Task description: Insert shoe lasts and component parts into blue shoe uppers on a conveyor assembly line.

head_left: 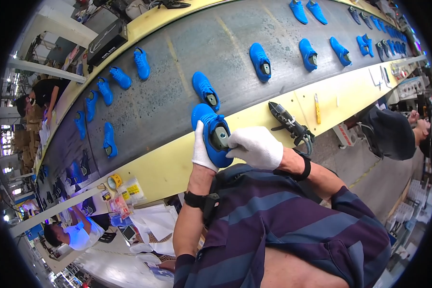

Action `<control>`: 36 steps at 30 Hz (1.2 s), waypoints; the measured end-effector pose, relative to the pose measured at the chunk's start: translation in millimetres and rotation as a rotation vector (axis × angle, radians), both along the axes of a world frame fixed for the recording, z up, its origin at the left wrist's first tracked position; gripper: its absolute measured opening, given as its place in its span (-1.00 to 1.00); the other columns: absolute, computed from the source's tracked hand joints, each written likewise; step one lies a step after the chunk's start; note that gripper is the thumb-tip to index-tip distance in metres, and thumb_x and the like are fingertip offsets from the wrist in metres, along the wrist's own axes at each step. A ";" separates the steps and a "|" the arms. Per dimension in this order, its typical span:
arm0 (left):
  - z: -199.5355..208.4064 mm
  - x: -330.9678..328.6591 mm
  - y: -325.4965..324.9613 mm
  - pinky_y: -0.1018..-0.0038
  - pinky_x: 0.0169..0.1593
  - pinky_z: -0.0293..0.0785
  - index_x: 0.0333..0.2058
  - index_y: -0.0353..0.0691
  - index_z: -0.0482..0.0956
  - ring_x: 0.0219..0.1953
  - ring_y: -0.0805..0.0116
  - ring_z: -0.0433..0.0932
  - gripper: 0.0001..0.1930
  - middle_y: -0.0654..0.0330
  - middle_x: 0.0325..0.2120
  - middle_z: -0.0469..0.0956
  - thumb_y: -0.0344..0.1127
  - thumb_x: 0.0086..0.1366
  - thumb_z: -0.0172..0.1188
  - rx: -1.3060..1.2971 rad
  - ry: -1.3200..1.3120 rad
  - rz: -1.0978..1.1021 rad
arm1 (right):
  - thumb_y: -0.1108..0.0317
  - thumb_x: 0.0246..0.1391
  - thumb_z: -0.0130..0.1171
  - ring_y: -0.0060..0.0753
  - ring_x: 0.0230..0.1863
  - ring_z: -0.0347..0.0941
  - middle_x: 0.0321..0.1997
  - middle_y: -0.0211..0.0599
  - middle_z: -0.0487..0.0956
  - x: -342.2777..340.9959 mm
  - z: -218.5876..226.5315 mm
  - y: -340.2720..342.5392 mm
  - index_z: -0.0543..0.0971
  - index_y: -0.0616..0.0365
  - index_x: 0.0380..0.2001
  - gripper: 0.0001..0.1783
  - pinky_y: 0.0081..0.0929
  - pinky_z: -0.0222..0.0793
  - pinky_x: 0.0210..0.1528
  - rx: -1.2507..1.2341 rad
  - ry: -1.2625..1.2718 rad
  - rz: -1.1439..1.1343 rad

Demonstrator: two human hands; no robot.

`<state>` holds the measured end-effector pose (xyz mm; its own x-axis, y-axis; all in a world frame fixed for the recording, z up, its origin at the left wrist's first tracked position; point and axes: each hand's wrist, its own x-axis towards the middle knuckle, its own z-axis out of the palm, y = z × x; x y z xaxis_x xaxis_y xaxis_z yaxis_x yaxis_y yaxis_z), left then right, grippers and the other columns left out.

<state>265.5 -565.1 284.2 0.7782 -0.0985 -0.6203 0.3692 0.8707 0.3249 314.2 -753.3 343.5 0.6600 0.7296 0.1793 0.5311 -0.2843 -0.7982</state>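
A blue sports shoe [202, 114] is held over the yellow table edge, its toe pointing away from me. Inside its opening sits a dark grey-green shoe last [220, 137] with a round hole in its top. My left hand [202, 150], in a white glove, wraps the shoe's left side. On the other side my right hand [258, 148], also gloved in white, has curled fingers pressed at the heel collar; its fingertips are partly hidden. Another blue shoe [204, 89] with a last in it lies just beyond, on the grey conveyor belt [153, 103].
A black hand tool [288, 119] with a hose lies on the yellow ledge [254, 113] to the right, beside a yellow stick-like tool [317, 108]. More blue shoes [260, 62] stand along the belt. Yellow tape [114, 181] is at left. Other people [79, 234] sit nearby.
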 end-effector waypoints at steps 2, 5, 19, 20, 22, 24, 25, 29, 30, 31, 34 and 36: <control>-16.7 -5.5 3.2 0.25 0.25 0.49 0.13 -0.02 0.54 0.10 0.23 0.56 -0.42 0.18 0.01 0.59 0.32 0.54 -0.12 -0.019 -0.012 0.000 | 0.39 0.07 0.44 0.01 -0.42 0.57 -0.45 -0.10 0.58 -0.7 -7.0 3.7 0.58 0.15 -0.31 -0.79 -0.19 0.47 -0.35 0.023 0.052 -0.009; -39.8 -15.1 9.4 0.25 0.33 0.42 0.32 -0.10 0.44 0.19 0.23 0.51 -0.31 0.13 0.15 0.55 0.33 0.56 -0.18 0.026 -0.041 -0.018 | 0.36 0.11 0.41 0.06 -0.42 0.59 -0.47 -0.06 0.58 -3.6 -23.5 11.4 0.54 0.16 -0.37 -0.79 -0.17 0.47 -0.36 0.057 0.152 -0.036; -141.4 -48.0 134.4 0.11 -0.17 0.54 0.02 -0.05 0.60 -0.18 0.03 0.62 -0.19 0.05 -0.19 0.65 0.59 0.35 -0.14 -0.216 0.214 0.013 | 0.25 0.22 0.27 -0.08 -0.39 0.65 -0.44 -0.12 0.68 17.2 -113.1 54.1 0.63 0.24 -0.30 -0.76 -0.23 0.55 -0.26 -0.303 0.584 -0.135; -145.3 -37.4 153.3 0.12 -0.17 0.54 0.00 -0.09 0.60 -0.18 0.03 0.62 -0.16 0.05 -0.21 0.65 0.62 0.32 -0.11 -0.218 0.225 0.018 | 0.25 0.22 0.27 -0.08 -0.39 0.65 -0.44 -0.12 0.68 21.1 -120.3 58.7 0.63 0.24 -0.30 -0.76 -0.23 0.55 -0.26 -0.311 0.576 -0.139; -155.4 -10.1 188.8 0.17 -0.15 0.55 -0.02 -0.22 0.59 -0.18 0.05 0.61 -0.09 0.03 -0.22 0.64 0.65 0.26 -0.04 -0.251 0.162 0.059 | 0.22 0.22 0.27 -0.07 -0.31 0.67 -0.38 -0.10 0.70 31.9 -138.0 67.8 0.63 0.24 -0.25 -0.74 -0.22 0.56 -0.18 -0.469 0.707 -0.152; -164.1 21.6 218.0 0.17 -0.15 0.56 0.03 -0.26 0.55 -0.14 0.04 0.63 -0.05 0.04 -0.17 0.65 0.66 0.25 -0.03 -0.351 0.142 0.119 | 0.19 0.22 0.28 -0.04 -0.25 0.68 -0.33 -0.07 0.70 52.1 -166.5 74.4 0.62 0.24 -0.19 -0.70 -0.19 0.56 -0.12 -0.505 0.648 -0.185; -178.6 25.1 233.5 0.15 -0.14 0.57 0.06 -0.28 0.53 -0.13 0.03 0.64 -0.04 0.02 -0.15 0.65 0.65 0.25 -0.02 -0.290 0.136 0.143 | 0.17 0.21 0.29 0.00 -0.18 0.68 -0.27 -0.04 0.71 63.1 -178.9 82.1 0.61 0.23 -0.13 -0.66 -0.16 0.56 -0.06 -0.528 0.596 -0.191; -247.5 13.7 300.3 -0.05 0.15 0.54 0.25 -0.42 0.33 0.16 -0.11 0.53 0.01 -0.18 0.16 0.48 0.53 0.30 0.10 -0.261 0.278 0.364 | 0.08 0.11 0.41 0.16 0.02 0.63 -0.02 0.05 0.68 112.1 -207.2 144.1 0.54 0.20 0.04 -0.45 -0.04 0.54 0.10 -0.617 0.334 -0.371; -259.6 12.3 305.3 -0.10 0.27 0.48 0.32 -0.46 0.25 0.27 -0.16 0.46 0.04 -0.25 0.26 0.40 0.49 0.31 0.14 -0.210 0.433 0.503 | 0.08 0.11 0.41 0.16 0.02 0.63 -0.02 0.05 0.68 123.5 -220.3 149.8 0.54 0.20 0.04 -0.45 -0.04 0.54 0.10 -0.624 0.331 -0.367; -273.0 -1.0 317.8 -0.11 0.45 0.27 0.38 -0.51 0.12 0.45 -0.18 0.24 0.09 -0.31 0.41 0.19 0.43 0.32 0.20 -0.264 0.348 0.584 | 0.06 0.06 0.44 0.17 0.07 0.61 0.03 0.08 0.64 132.0 -228.5 167.9 0.52 0.19 0.07 -0.39 -0.04 0.53 0.12 -0.686 0.289 -0.363; -272.3 14.8 313.5 -0.17 0.47 0.21 0.44 -0.52 0.00 0.51 -0.18 0.14 0.16 -0.28 0.45 0.15 0.48 0.32 0.14 -0.275 0.341 0.554 | 0.00 -0.07 0.54 0.21 0.18 0.54 0.13 0.15 0.56 156.5 -259.8 187.5 0.45 0.19 0.15 -0.19 -0.02 0.51 0.19 -0.829 0.364 -0.373; -279.7 0.1 304.4 -0.16 0.45 0.25 0.42 -0.48 0.06 0.48 -0.19 0.19 0.10 -0.25 0.45 0.16 0.45 0.34 0.13 -0.233 0.326 0.522 | 0.03 -0.11 0.57 0.21 0.19 0.54 0.13 0.16 0.57 163.9 -290.0 198.0 0.42 0.22 0.18 -0.14 -0.02 0.50 0.22 -0.676 0.356 -0.497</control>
